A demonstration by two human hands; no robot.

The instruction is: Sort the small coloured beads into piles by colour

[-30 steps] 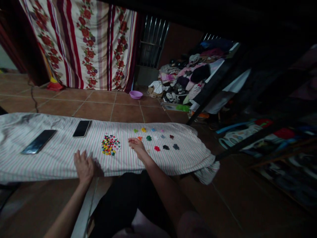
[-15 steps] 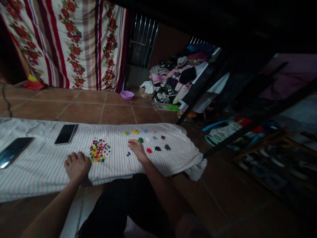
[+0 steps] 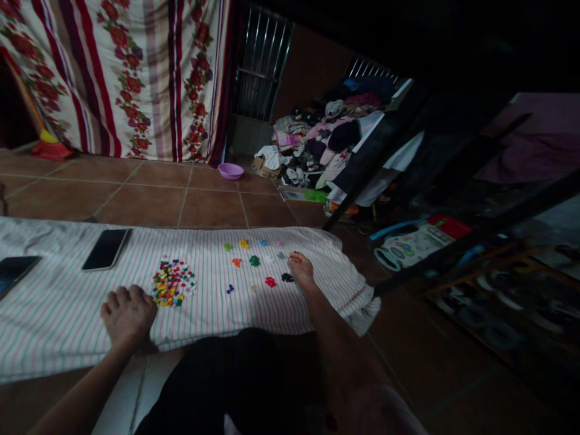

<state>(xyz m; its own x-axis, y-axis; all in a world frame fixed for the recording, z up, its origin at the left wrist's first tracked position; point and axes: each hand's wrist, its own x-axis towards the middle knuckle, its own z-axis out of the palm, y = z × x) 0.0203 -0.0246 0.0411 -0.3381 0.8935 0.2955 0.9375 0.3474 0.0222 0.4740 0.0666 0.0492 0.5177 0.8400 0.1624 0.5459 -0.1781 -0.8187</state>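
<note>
A mixed pile of small coloured pieces [image 3: 171, 284] lies on the striped cloth [image 3: 212, 323]. My left hand [image 3: 128, 311] rests on the cloth at the pile's left edge, fingers spread, holding nothing. To the right are several small single-colour groups, among them yellow [image 3: 244, 243], dark green [image 3: 254, 260], orange [image 3: 236, 262], red [image 3: 270, 282], purple [image 3: 230, 289] and black [image 3: 287, 277]. My right hand [image 3: 301, 267] is over the right-hand groups, just beside the black one, its fingers pinched together; what they hold, if anything, is too small to see.
Two phones lie on the cloth at the left, one dark and upright in view [image 3: 106, 249], one cut by the frame edge [image 3: 16, 272]. Beyond are a purple basin [image 3: 231, 171], a heap of clothes [image 3: 324, 139] and a dark slanted bar [image 3: 362, 181].
My right hand has moved right, from beside the dark green group to beyond the black one, uncovering the orange group. The view has shifted slightly; my left hand stays by the pile.
</note>
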